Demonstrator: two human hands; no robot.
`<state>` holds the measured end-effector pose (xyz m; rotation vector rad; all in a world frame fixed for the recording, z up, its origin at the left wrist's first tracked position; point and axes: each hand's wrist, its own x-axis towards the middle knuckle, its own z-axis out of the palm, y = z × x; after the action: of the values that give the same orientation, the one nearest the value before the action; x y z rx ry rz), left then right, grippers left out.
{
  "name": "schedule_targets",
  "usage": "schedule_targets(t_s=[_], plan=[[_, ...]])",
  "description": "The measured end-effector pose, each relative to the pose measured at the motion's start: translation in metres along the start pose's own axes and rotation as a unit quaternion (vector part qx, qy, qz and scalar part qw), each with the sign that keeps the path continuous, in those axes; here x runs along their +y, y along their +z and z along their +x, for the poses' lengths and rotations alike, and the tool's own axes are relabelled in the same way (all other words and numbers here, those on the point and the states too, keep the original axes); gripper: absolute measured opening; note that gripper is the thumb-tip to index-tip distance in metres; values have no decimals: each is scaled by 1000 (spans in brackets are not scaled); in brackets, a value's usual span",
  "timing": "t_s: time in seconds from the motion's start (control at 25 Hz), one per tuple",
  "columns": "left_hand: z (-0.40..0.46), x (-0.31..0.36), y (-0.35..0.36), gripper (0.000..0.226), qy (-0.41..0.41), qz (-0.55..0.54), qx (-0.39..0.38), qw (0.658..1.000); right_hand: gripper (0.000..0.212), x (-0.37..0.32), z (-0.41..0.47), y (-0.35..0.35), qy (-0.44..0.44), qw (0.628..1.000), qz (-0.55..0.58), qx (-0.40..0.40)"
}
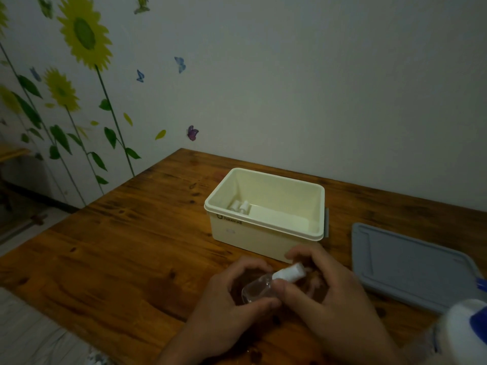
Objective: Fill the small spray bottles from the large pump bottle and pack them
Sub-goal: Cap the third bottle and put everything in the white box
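Up close, a wooden table (pixel 105 259) is carrying a grey lid (pixel 411 270), a cream box (pixel 263 233) with two small bottles (pixel 240 206) lying inside, and a white pump bottle (pixel 463 330) at the right edge. Over the table, the left hand (pixel 232 299) is gripping a clear spray bottle (pixel 259 288), tilted, while the right hand (pixel 324 291) is pinching its white cap (pixel 290 273).

Small spray bottle (pixel 259 288): clear body, white cap, tilted above the counter, cap pointing right.
Packed bottles (pixel 240 206): 2 white caps at the box's left end.
Pump bottle (pixel 466 327): white and blue, lower right.
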<state>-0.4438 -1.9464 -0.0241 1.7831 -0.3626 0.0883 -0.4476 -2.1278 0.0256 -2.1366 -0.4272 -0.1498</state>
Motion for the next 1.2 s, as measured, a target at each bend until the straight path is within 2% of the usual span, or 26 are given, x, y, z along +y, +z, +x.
schedule_targets(t_s=[0.12, 0.28, 0.44, 0.52, 0.6, 0.68, 0.92, 1.04, 1.2], plan=[[0, -2, 0, 39, 5, -2, 2, 1000, 28, 2, -1, -6, -14, 997, 47, -53], [0, -3, 0, 43, -6, 13, 3, 1000, 9, 0, -1, -1, 29, 999, 43, -15], [-2, -1, 1, 43, -12, 24, -7, 1000, 27, 3, 1, 5, 33, 999, -25, 8], [-2, 1, 1, 44, -12, 22, -4, 1000, 23, 3, 0, 2, 42, 999, 10, -16], [-1, 2, 0, 43, -7, 21, -6, 1000, 27, 3, -1, -3, 50, 994, 70, -66], [-1, 1, 0, 42, -4, 22, -9, 1000, 22, 5, -2, -5, 35, 993, 74, -82], [-1, -4, 2, 37, 10, 40, 2, 999, 5, 3, -2, 9, 15, 1000, 21, 0], [-1, -3, 3, 36, 30, 44, 20, 998, 7, 3, -2, 18, 13, 998, 59, 33], [-1, -4, 3, 32, 36, 21, 49, 998, 17, 5, -1, 19, -12, 996, 89, 11]])
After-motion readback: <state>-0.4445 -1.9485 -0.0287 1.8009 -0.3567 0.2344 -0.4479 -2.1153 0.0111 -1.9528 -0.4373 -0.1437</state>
